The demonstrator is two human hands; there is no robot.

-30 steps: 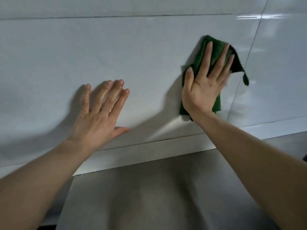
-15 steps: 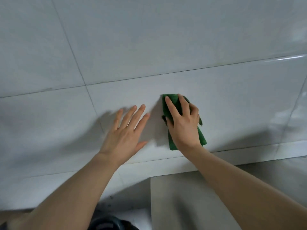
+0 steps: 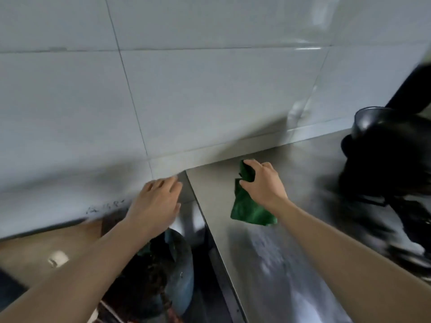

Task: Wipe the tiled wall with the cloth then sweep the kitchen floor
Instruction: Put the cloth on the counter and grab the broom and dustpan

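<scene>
My right hand (image 3: 262,183) grips a bunched green cloth (image 3: 249,207) just above the steel counter (image 3: 268,264), off the wall. The cloth hangs down below my fingers, its lower end near the counter top. My left hand (image 3: 156,203) hovers with loose, nearly straight fingers at the counter's left back corner, close to the white tiled wall (image 3: 210,94), holding nothing. The wall fills the upper half of the view, glossy, with dark grout lines.
A dark bin (image 3: 172,273) holding rubbish stands in the gap left of the counter, below my left arm. Black cookware (image 3: 387,159) sits on the counter at the right. Brown floor (image 3: 35,250) shows at lower left. The frame is blurred by motion.
Both hands have come down off the wall. My right hand went from pressing the cloth flat on the tile to gripping it bunched above the counter. The view tilted downward.
</scene>
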